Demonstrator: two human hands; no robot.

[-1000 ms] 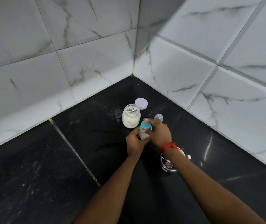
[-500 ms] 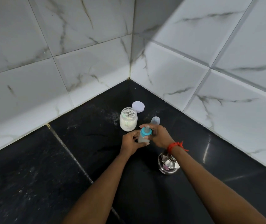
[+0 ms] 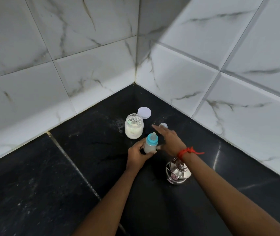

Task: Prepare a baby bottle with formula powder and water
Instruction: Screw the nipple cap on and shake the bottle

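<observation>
— Fingers of the left hand were wrapped round the baby bottle, upright at frame centre.

— And the right hand?

— Spread flat, holding nothing, just right of the bottle, partly hiding the clear cap. Powder jar and its lid stood above; steel pot lower right.

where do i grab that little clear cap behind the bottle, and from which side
Pinch the clear cap by its round sides, coming down from above with the right hand, which is open and already reaching toward it. It stands alone on the black counter, dome up, so the sides are free. The left hand holds the baby bottle.
</observation>
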